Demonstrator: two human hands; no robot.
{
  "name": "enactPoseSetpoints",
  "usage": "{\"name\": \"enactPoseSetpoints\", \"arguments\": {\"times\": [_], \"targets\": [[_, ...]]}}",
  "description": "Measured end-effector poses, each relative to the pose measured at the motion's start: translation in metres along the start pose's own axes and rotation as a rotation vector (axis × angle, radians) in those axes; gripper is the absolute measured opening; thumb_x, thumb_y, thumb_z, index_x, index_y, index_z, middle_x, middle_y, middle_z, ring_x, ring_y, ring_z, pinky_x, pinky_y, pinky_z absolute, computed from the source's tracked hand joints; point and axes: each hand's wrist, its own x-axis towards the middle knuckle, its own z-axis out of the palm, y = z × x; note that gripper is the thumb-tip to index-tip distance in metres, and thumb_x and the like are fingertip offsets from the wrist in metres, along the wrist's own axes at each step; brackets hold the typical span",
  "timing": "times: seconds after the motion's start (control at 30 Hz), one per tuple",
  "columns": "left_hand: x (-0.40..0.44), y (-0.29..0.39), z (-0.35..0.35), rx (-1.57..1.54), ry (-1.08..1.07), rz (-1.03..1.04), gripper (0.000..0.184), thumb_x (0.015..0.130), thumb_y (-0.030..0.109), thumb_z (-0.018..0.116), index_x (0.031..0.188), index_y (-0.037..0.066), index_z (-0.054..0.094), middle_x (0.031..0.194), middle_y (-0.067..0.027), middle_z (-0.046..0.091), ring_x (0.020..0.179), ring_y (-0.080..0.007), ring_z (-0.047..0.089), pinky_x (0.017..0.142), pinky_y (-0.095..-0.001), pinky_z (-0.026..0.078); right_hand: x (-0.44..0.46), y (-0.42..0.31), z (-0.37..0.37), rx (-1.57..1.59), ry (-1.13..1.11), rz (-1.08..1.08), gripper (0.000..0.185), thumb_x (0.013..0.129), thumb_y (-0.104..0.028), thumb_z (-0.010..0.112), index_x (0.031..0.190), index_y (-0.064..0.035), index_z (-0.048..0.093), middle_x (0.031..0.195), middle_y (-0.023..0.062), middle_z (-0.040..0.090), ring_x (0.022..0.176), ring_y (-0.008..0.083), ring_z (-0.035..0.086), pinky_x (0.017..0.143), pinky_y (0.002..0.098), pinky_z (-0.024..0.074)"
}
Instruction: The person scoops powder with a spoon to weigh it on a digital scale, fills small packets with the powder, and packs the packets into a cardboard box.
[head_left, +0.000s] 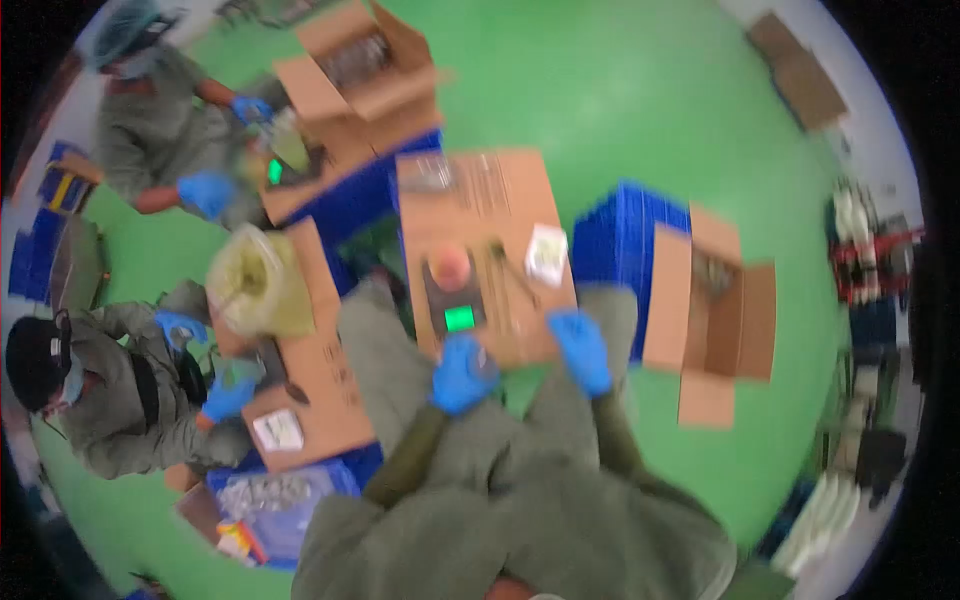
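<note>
My left hand (460,378), in a blue glove, is closed around a small clear round container (486,363) at the near edge of a cardboard work surface (420,222). My right hand (581,352), also gloved, is at the near right corner of that cardboard; its fingers are too blurred to tell open from closed. On the cardboard, a dark scale (463,298) with a lit green display carries a round orange-pink thing (451,267). Right of it lies a dark spoon (513,272). White labels or cards (547,254) rest near the right edge. Clear plastic pieces (431,177) lie at the far left corner.
An open cardboard box (668,300) stands at my right by a blue crate (632,225). Two people with blue gloves work at my left, at cardboard surfaces with scales. A yellowish bag (262,283) and a blue bin (300,510) are beside the nearer person.
</note>
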Motion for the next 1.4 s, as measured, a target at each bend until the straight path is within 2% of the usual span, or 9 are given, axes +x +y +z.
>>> {"name": "enactPoseSetpoints", "arguments": {"times": [0.1,0.23,0.37,0.4,0.47,0.57,0.7,0.83,1.4], "targets": [[-0.004,0.004,0.004,-0.088,0.014,-0.086,0.046,0.071,0.026,0.082,0.101,0.006,0.053,0.099,-0.0136,0.051,0.092,-0.0345,0.052,0.082,-0.0438,0.046,0.023,0.021,-0.014,-0.017,0.232,0.011,0.029,0.099,-0.025,0.063,0.103,0.0018,0.071,0.091,0.0103,0.071,0.084,0.0181,0.066,0.079,0.0350,0.0536],[-0.011,-0.016,0.025,-0.021,0.001,-0.053,0.041,0.072,0.024,0.081,0.095,0.006,0.051,0.094,-0.0142,0.050,0.090,-0.0348,0.051,0.079,-0.0450,0.045,0.050,0.056,-0.007,-0.414,0.238,-0.057,0.031,0.094,-0.031,0.061,0.096,-0.0015,0.072,0.090,0.0210,0.072,0.084,0.0380,0.070,0.077,0.0472,0.0551],[-0.011,-0.009,0.025,0.009,0.045,0.002,0.036,0.076,0.024,0.078,0.098,0.007,0.056,0.093,-0.0135,0.054,0.091,-0.0352,0.053,0.081,-0.0466,0.046,0.082,0.102,0.026,-0.519,0.157,-0.076,0.030,0.091,-0.036,0.066,0.096,-0.0082,0.076,0.089,0.0181,0.073,0.082,0.0324,0.072,0.075,0.0429,0.0568],[-0.010,-0.009,0.020,-0.034,0.006,-0.048,0.054,0.073,0.031,0.085,0.109,0.006,0.053,0.103,-0.0157,0.055,0.098,-0.0346,0.056,0.085,-0.0449,0.048,0.082,0.092,0.027,-0.390,0.102,-0.152,0.038,0.096,-0.039,0.059,0.097,-0.0042,0.074,0.095,0.0220,0.073,0.087,0.0334,0.072,0.078,0.0454,0.0558],[-0.010,-0.014,0.015,-0.009,-0.012,-0.068,0.049,0.074,0.035,0.084,0.104,0.006,0.057,0.104,-0.0154,0.055,0.099,-0.0359,0.055,0.087,-0.0462,0.048,0.081,0.038,0.033,-0.039,0.140,-0.189,0.031,0.093,-0.029,0.071,0.108,-0.0011,0.073,0.099,0.0130,0.074,0.092,0.0213,0.069,0.084,0.0368,0.0540],[-0.013,-0.019,0.017,0.019,-0.029,-0.077,0.054,0.073,0.038,0.085,0.107,0.006,0.058,0.105,-0.0158,0.055,0.101,-0.0355,0.055,0.089,-0.0465,0.048,0.055,-0.100,0.015,0.243,0.084,-0.318,0.027,0.091,-0.022,0.073,0.110,-0.0025,0.072,0.104,0.0123,0.073,0.098,0.0170,0.068,0.085,0.0339,0.0530],[-0.014,-0.018,0.016,0.045,-0.109,-0.126,0.060,0.074,0.043,0.085,0.112,0.006,0.058,0.109,-0.0155,0.054,0.105,-0.0345,0.055,0.092,-0.0447,0.048,-0.023,-0.250,-0.024,0.215,0.090,-1.023,0.022,0.087,-0.007,0.071,0.109,-0.0030,0.072,0.105,0.0083,0.073,0.097,0.0173,0.069,0.079,0.0300,0.0524],[-0.021,-0.030,0.026,0.015,-0.031,-0.083,0.062,0.074,0.045,0.085,0.113,0.006,0.057,0.111,-0.0157,0.053,0.106,-0.0344,0.054,0.094,-0.0449,0.047,-0.067,-0.321,-0.070,0.063,-0.336,-1.520,0.018,0.084,-0.012,0.069,0.097,0.0006,0.072,0.094,0.0153,0.072,0.084,0.0265,0.069,0.070,0.0375,0.0511],[-0.013,-0.019,0.014,0.018,-0.076,-0.127,0.060,0.075,0.044,0.085,0.113,0.007,0.056,0.110,-0.0145,0.052,0.106,-0.0326,0.053,0.094,-0.0440,0.046,-0.085,-0.318,-0.012,0.239,-0.142,-1.457,0.023,0.090,-0.018,0.065,0.106,-0.0016,0.070,0.098,0.0124,0.071,0.093,0.0262,0.069,0.077,0.0355,0.0525]]}}
